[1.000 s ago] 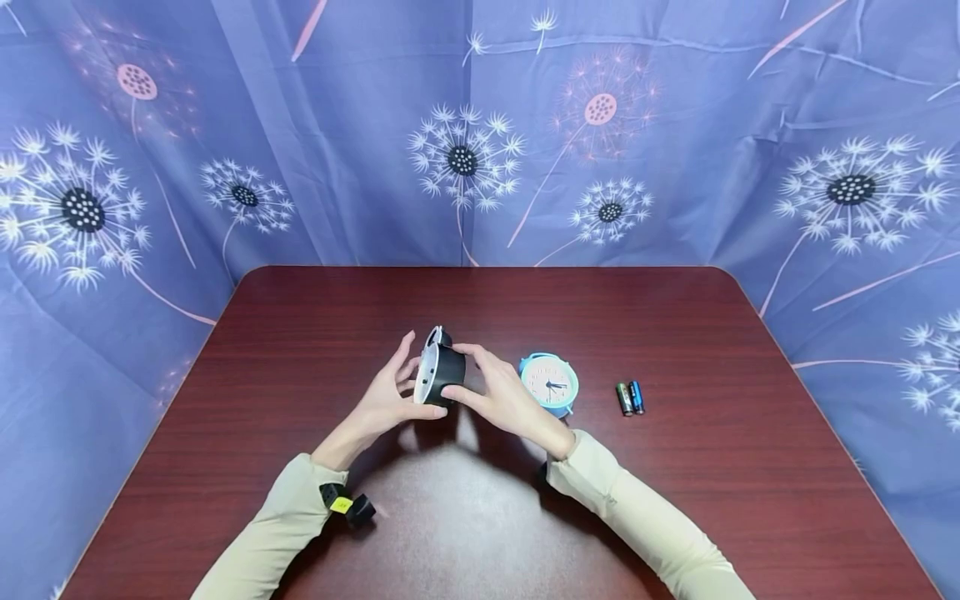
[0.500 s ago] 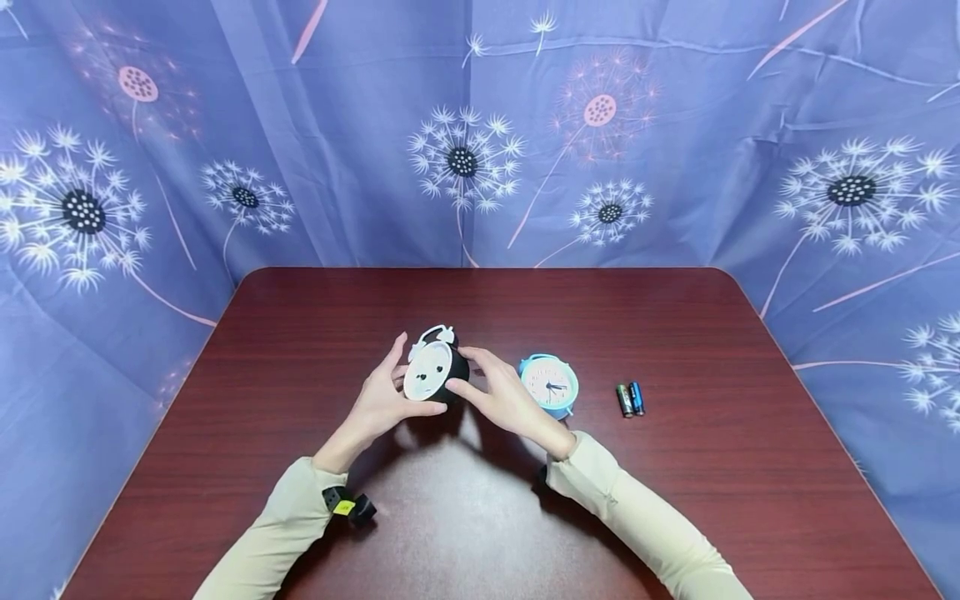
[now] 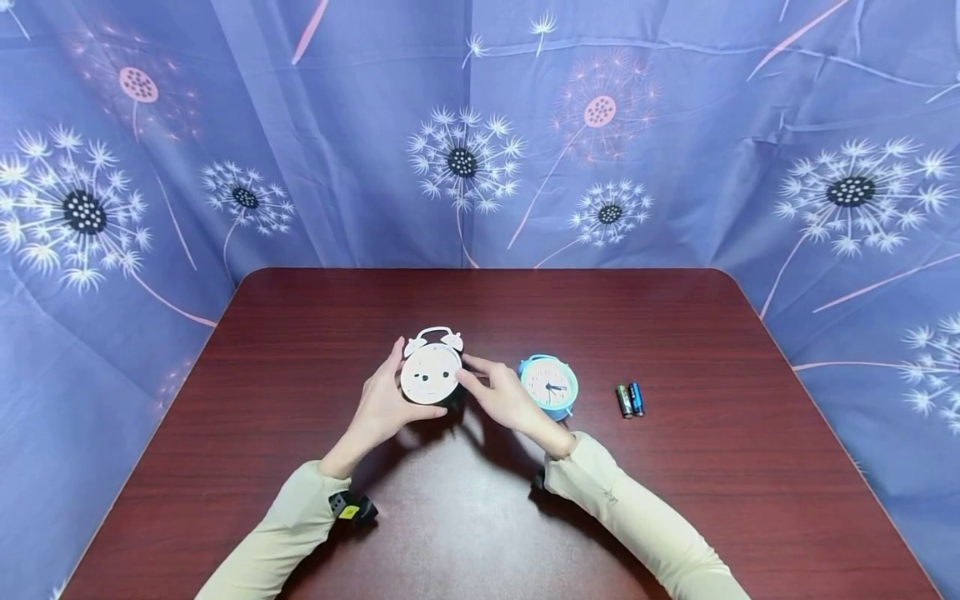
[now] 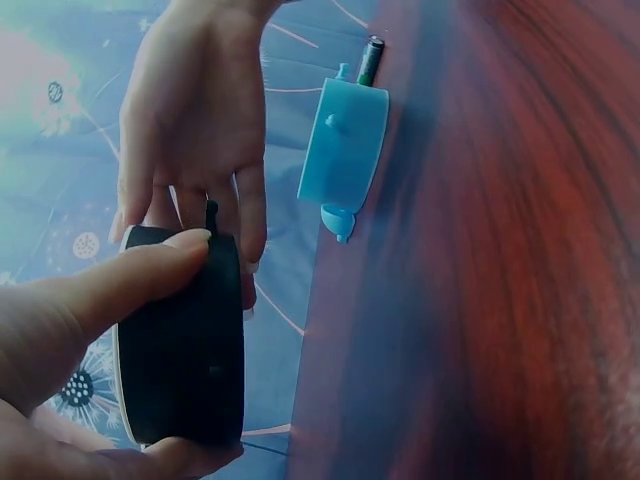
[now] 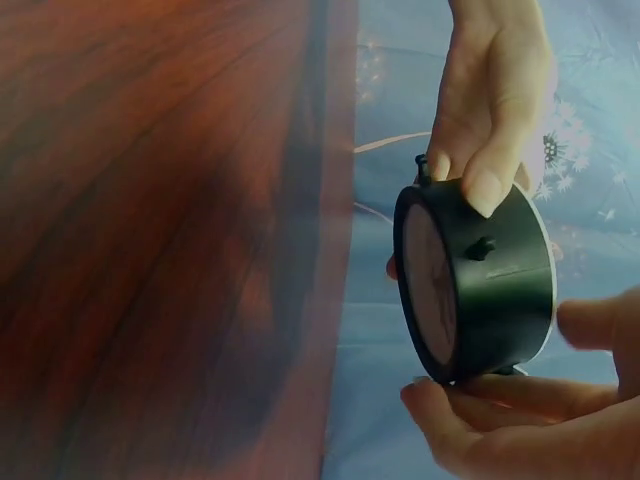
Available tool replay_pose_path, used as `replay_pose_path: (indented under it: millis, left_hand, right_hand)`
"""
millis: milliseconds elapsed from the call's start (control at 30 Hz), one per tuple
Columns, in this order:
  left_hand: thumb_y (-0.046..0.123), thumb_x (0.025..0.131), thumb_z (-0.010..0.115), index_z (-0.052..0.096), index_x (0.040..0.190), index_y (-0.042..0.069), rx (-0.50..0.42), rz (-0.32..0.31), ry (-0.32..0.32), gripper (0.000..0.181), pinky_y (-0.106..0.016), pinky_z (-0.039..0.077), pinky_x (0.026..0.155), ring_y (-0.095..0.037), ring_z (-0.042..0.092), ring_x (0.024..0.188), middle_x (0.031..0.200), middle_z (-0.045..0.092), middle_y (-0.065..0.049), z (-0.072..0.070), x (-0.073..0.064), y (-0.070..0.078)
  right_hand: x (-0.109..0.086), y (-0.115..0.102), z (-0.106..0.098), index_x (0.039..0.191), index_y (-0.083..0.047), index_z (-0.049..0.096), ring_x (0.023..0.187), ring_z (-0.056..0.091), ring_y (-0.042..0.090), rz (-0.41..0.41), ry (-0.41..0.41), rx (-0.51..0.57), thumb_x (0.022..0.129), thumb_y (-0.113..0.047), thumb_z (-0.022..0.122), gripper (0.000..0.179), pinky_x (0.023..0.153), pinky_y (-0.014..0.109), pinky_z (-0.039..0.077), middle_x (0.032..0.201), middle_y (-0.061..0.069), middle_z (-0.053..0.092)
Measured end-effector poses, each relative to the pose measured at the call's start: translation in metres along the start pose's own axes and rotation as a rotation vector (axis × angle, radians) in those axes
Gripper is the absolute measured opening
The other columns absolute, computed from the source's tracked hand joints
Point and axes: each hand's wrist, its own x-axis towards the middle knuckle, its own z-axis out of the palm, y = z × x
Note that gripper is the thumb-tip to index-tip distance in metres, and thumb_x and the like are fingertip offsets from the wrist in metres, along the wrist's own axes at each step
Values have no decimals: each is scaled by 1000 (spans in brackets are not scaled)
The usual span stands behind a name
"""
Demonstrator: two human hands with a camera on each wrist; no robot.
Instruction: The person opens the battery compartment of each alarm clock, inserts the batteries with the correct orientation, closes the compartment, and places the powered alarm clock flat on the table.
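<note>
A black twin-bell alarm clock (image 3: 431, 375) is held above the table, its white back with small dark knobs turned up toward the head camera. My left hand (image 3: 378, 402) grips its left side, the thumb (image 4: 170, 265) pressed on the black casing. At the opposite side my right hand (image 3: 502, 396) holds the rim between thumb and fingers. In the right wrist view the clock (image 5: 505, 290) shows its dial side tilted toward the table, with the right hand's fingers (image 5: 500, 405) under the casing's edge.
A light blue alarm clock (image 3: 549, 385) lies face up just right of my right hand. Further right, two batteries (image 3: 631, 399) lie side by side on the dark red wooden table (image 3: 675, 333). A blue dandelion-print curtain (image 3: 360, 133) hangs behind the table.
The black alarm clock has turned between my hands from side-on to its white back facing up toward the head camera. The blue clock and batteries stay in place.
</note>
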Motion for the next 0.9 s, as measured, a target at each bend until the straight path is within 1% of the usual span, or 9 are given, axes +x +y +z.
replay_pose_path:
  millis: [67, 133, 200, 267, 333, 400, 567, 700, 900]
  left_hand:
    - [32, 54, 93, 28, 148, -6, 44, 19, 11, 121, -50, 44, 100, -35, 55, 120, 130, 58, -24, 1, 0, 1]
    - [32, 54, 93, 32, 146, -6, 70, 33, 21, 117, -51, 44, 99, -37, 54, 121, 132, 57, -25, 1, -1, 2]
    - [31, 54, 93, 35, 145, -5, 73, 39, 27, 114, -52, 44, 98, -36, 55, 119, 129, 58, -24, 2, -1, 2]
    - [29, 53, 94, 37, 144, -3, 67, 40, 35, 112, -52, 44, 99, -35, 56, 118, 127, 60, -23, 3, -1, 2]
    - [28, 53, 94, 39, 143, -2, 62, 39, 43, 110, -53, 43, 98, -35, 57, 117, 124, 62, -22, 5, -2, 0]
    - [27, 52, 94, 39, 142, -3, 59, 32, 44, 109, -53, 42, 99, -35, 57, 117, 125, 61, -23, 6, -2, -1]
    - [25, 52, 94, 38, 141, -5, 54, 2, 41, 109, -53, 42, 101, -37, 54, 120, 130, 57, -25, 12, -3, -2]
    - [23, 51, 95, 39, 140, -5, 53, -22, 48, 109, -51, 45, 99, -38, 55, 119, 130, 56, -25, 15, -4, -2]
    - [24, 50, 95, 38, 139, -3, 63, -60, 40, 109, -48, 47, 97, -37, 57, 117, 127, 58, -23, 20, -5, -2]
  right_hand:
    - [1, -1, 0, 136, 1, 52, 123, 57, 29, 25, 12, -13, 98, -28, 54, 48, 105, 43, 44, 135, 16, 58]
    - [1, -1, 1, 135, 0, 55, 128, 53, 28, 47, 20, -26, 98, -28, 55, 47, 108, 44, 41, 135, 15, 58]
    - [1, -2, 1, 134, -1, 56, 131, 50, 28, 71, 31, -32, 97, -27, 56, 46, 110, 44, 38, 135, 14, 58]
    - [1, -3, 3, 132, -2, 58, 130, 51, 28, 95, 43, -30, 96, -27, 57, 44, 110, 44, 39, 134, 14, 59]
    - [1, -2, 4, 130, -3, 60, 126, 55, 27, 106, 62, -25, 95, -25, 58, 42, 107, 44, 42, 132, 13, 61]
    - [0, -2, 6, 128, -2, 62, 119, 61, 26, 114, 81, -12, 94, -23, 60, 40, 101, 42, 47, 126, 14, 65]
    - [-1, 1, 13, 122, -1, 66, 96, 71, 22, 126, 128, 17, 91, -17, 62, 35, 85, 38, 56, 106, 14, 73]
    - [1, 5, 18, 119, -2, 68, 92, 72, 18, 132, 155, 1, 90, -16, 63, 32, 84, 37, 56, 100, 12, 75]
    - [3, 10, 22, 118, -2, 68, 96, 71, 19, 120, 157, -50, 90, -14, 63, 31, 89, 39, 54, 99, 11, 75]
